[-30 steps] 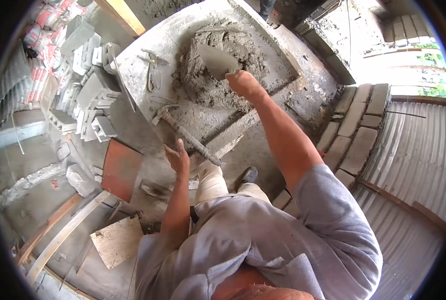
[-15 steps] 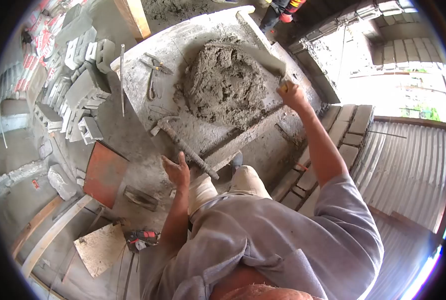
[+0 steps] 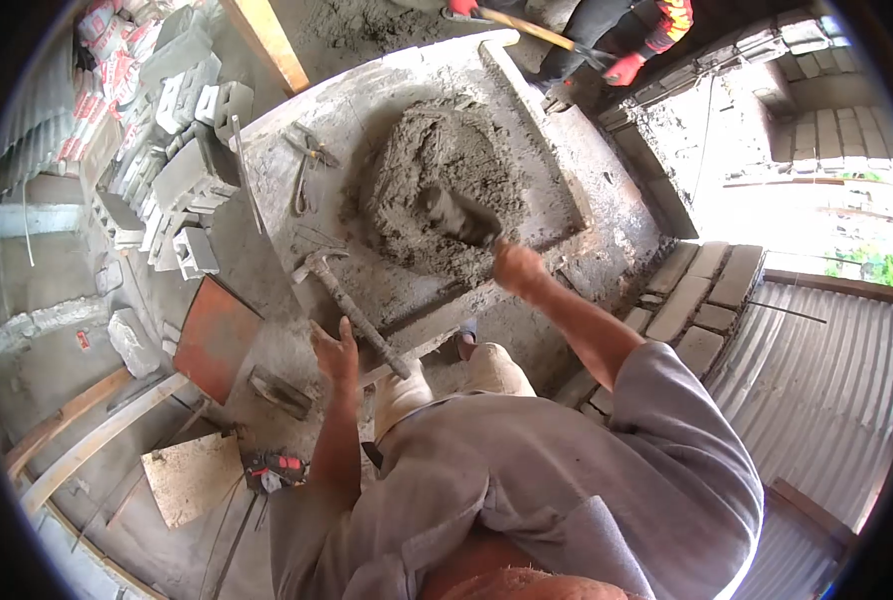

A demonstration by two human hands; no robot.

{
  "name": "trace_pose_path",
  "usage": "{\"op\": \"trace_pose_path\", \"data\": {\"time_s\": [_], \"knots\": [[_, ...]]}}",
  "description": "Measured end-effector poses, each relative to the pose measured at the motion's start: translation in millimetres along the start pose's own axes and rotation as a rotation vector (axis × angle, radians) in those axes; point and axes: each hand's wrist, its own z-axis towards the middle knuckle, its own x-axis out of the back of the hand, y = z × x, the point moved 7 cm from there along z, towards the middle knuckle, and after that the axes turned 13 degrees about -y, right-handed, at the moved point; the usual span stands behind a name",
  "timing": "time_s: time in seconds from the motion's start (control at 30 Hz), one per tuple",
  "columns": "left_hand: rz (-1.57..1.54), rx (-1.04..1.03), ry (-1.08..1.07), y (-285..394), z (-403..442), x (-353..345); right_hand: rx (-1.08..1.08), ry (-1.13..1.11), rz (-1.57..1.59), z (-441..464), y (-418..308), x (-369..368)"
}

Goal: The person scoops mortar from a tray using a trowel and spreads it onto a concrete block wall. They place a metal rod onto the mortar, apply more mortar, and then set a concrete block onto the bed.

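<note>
My right hand (image 3: 519, 270) is closed round the handle of a trowel (image 3: 464, 217), whose blade carries wet mortar over the near part of a grey mortar heap (image 3: 447, 150). The heap sits on a pale board (image 3: 367, 85) with raised edges. My left hand (image 3: 337, 352) is held in the air with its fingers apart and nothing in it. Just right of it, a hammer (image 3: 352, 305) lies at the board's near corner, its head to the upper left. Pliers (image 3: 312, 150) and another hand tool lie on the board's left part.
At the top right, a co-worker's red-gloved hand (image 3: 625, 69) is by a wooden-handled tool (image 3: 527, 28). Concrete blocks (image 3: 192, 170) are piled at the left, a red-brown panel (image 3: 217, 338) below them. A block wall (image 3: 682, 305) and corrugated sheets (image 3: 807, 370) stand at the right.
The trowel has swung from the heap to the board's right edge, then back over the heap's near part, now loaded with mortar. More of the co-worker shows. My left hand stays raised and open.
</note>
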Motion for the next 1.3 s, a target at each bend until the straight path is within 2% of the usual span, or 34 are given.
{"op": "trace_pose_path", "data": {"time_s": [0.03, 0.07, 0.13, 0.17, 0.2, 0.27, 0.3, 0.33, 0.4, 0.43, 0.5, 0.53, 0.57, 0.6, 0.63, 0.67, 0.77, 0.8, 0.87, 0.9, 0.93, 0.97, 1.0, 1.03, 1.07, 1.1, 1.17, 1.23, 1.3], "knots": [[-0.019, 0.005, -0.013, -0.1, 0.8, 0.7, 0.111, 0.082, -0.101, -7.9, -4.1, -3.8], [-0.011, 0.007, -0.011, -0.8, 3.8, 2.7, 0.115, 0.080, -0.095, -9.7, 7.3, -1.2], [-0.228, -0.140, -0.045, 5.4, 1.4, 9.8, 0.085, -0.003, -0.159, -44.6, 7.7, 41.0], [-0.217, -0.132, -0.048, 3.8, -1.0, 12.4, 0.259, 0.265, -0.182, -22.2, 33.7, 18.3], [-0.301, -0.131, -0.033, 2.2, 0.9, 13.8, 0.261, 0.262, -0.175, -27.6, 31.6, 28.5], [-0.378, -0.138, -0.029, -4.7, 5.2, 11.2, 0.618, 0.431, 0.069, -67.5, 0.3, 76.8], [-0.330, -0.039, -0.030, -20.3, 5.4, 4.0, 0.575, 0.309, -0.051, -61.3, -10.3, 70.2], [-0.284, 0.060, -0.027, -28.6, 4.2, 0.0, 0.595, 0.235, -0.019, -41.4, -21.7, 57.5], [-0.255, 0.103, -0.083, -32.2, 5.9, -7.8, 0.404, 0.347, 0.126, -37.3, -12.9, 46.6], [-0.221, 0.150, -0.144, -35.7, 4.7, -12.1, 0.402, 0.340, 0.133, -26.1, -5.8, 43.2], [-0.202, 0.186, -0.133, -31.4, 2.9, -11.9, 0.294, 0.058, -0.367, 11.7, 20.3, 17.6], [-0.197, 0.215, -0.108, -28.5, 1.9, -9.6, 0.202, -0.008, -0.280, 12.1, 44.4, 29.4], [-0.203, 0.216, -0.111, -27.0, 3.3, -9.6, 0.104, -0.026, -0.422, 21.5, 75.1, 25.4], [-0.170, 0.265, -0.127, -29.4, 5.3, -10.4, 0.092, -0.125, -0.399, 16.4, 90.3, 39.6], [-0.137, 0.315, -0.144, -33.1, 6.3, -11.0, -0.150, -0.243, -0.080, 6.4, 117.5, 51.4], [-0.145, 0.321, -0.146, -33.3, 5.9, -10.7, -0.131, -0.119, 0.111, -4.6, 138.0, 57.9], [-0.165, 0.306, -0.127, -27.8, 2.5, -5.1, -0.067, 0.264, -0.004, -64.2, 161.6, 83.0], [-0.144, 0.300, -0.120, -25.3, 3.3, -4.2, -0.066, 0.256, -0.017, -61.4, 165.0, 83.3], [-0.126, 0.303, -0.124, -27.6, 2.0, -7.3, -0.148, -0.094, -0.391, -45.8, 175.5, 49.3], [-0.116, 0.311, -0.113, -28.9, 2.6, -8.2, -0.122, -0.112, -0.549, -16.7, 190.3, 6.1], [-0.105, 0.320, -0.097, -30.7, 3.8, -8.0, -0.048, -0.052, -0.308, -18.5, 150.4, 16.4], [-0.107, 0.327, -0.096, -32.3, 4.7, -8.7, -0.164, -0.045, 0.144, -28.9, 109.7, 36.8], [-0.058, 0.331, -0.108, -31.9, 4.7, -8.9, -0.047, -0.065, 0.047, 26.7, 117.8, -16.6], [-0.006, 0.333, -0.119, -32.0, 6.3, -8.2, -0.216, -0.091, 0.255, 8.8, 73.6, 10.8], [0.001, 0.335, -0.115, -29.8, 7.2, -5.0, -0.182, -0.139, 0.333, 12.2, 41.3, 15.7], [0.004, 0.354, -0.150, -26.8, 6.3, -4.3, 0.097, 0.176, 0.273, 25.6, 27.3, 7.3], [0.032, 0.361, -0.186, -27.8, 7.5, -7.1, 0.165, 0.245, 0.200, 68.0, 19.9, -15.8], [-0.008, 0.354, -0.195, -21.0, 2.8, -3.6, 0.219, 0.311, 0.124, 67.1, 4.7, -11.6], [-0.049, 0.335, -0.195, -15.3, 2.2, -0.9, -0.004, 0.174, 0.688, 55.1, 18.2, -1.3]]}}
